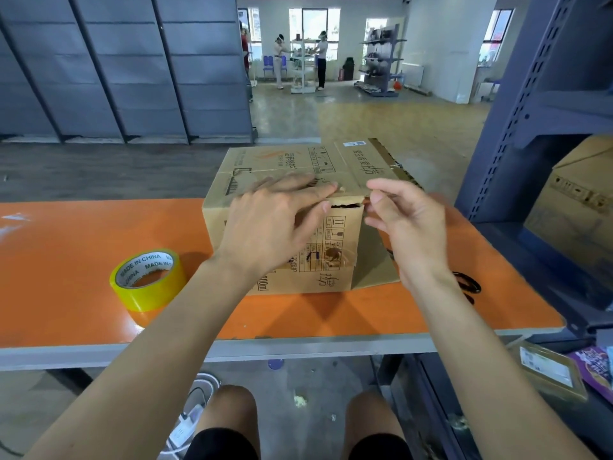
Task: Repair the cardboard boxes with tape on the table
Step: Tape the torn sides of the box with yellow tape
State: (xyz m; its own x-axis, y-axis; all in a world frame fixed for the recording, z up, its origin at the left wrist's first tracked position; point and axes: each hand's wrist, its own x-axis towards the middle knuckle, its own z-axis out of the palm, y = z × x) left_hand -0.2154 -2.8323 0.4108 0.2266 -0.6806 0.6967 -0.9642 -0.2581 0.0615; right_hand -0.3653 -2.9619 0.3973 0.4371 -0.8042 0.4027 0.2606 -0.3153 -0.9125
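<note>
A cardboard box (282, 161) printed with dark lettering and handling symbols stands in the middle of the orange table (83, 254), one corner turned toward the person. The left hand (275, 220) lies flat on the top of the box near its front edge, fingers straight and spread along the flap and thumb reaching down over the front face. Just beside the thumb, a dark, ragged gap (345, 205) shows along the top edge of that face. The right hand (408, 227) is raised at the box's near top corner with its fingers curled. Its thumb and forefinger meet right at the corner, but I cannot tell whether they pinch the flap's edge, a strip of clear tape, or nothing. A crinkled patch of clear tape (335, 257) sits lower on the front face, and a brown strip runs along the far right flap. A roll of yellow tape (147, 280) lies flat on the table to the left of the box, apart from it and near the left forearm. Black scissors (467, 283) lie on the table to the right, partly hidden behind the right wrist. A blue metal shelf frame (530, 127) stands at the right end of the table and holds another cardboard carton (577, 200).
</note>
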